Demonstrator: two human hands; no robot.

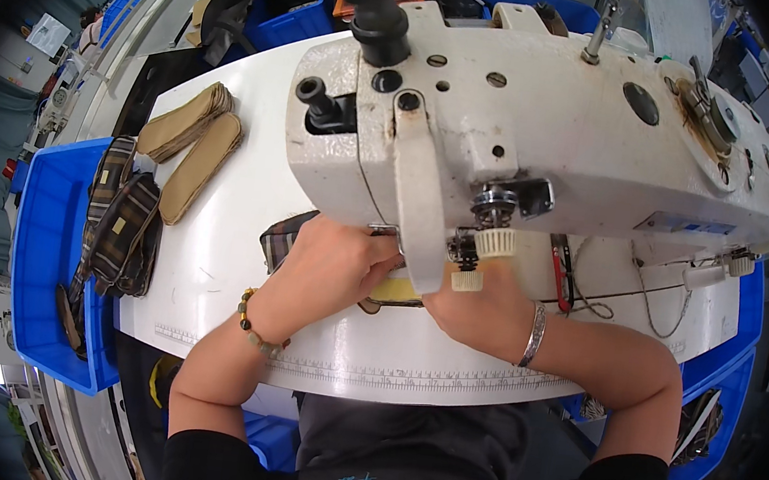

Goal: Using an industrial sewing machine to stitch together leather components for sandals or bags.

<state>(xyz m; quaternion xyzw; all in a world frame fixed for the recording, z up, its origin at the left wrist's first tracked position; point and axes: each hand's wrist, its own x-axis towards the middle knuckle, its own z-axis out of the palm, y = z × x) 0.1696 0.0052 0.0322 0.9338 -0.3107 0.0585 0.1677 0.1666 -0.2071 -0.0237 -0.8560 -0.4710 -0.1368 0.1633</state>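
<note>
A plaid fabric shoe upper (283, 234) with a yellowish tan insole piece (396, 290) lies under the head of a white sewing machine (550, 117). My left hand (330, 258) grips its left side, fingers bent close to the needle area. On the other side, my right hand (483, 310) is closed on the right end of the same work. The machine's lever and tension knobs hide part of the right fingers. The needle and presser foot cannot be made out clearly.
Tan insoles (194, 147) are stacked at the table's left. Beside them, plaid uppers (124, 234) hang over a blue bin (50, 259). Red-handled snips (559, 272) and a loose cord (660, 319) lie right of my hands. A printed ruler (369, 372) follows the table's near edge.
</note>
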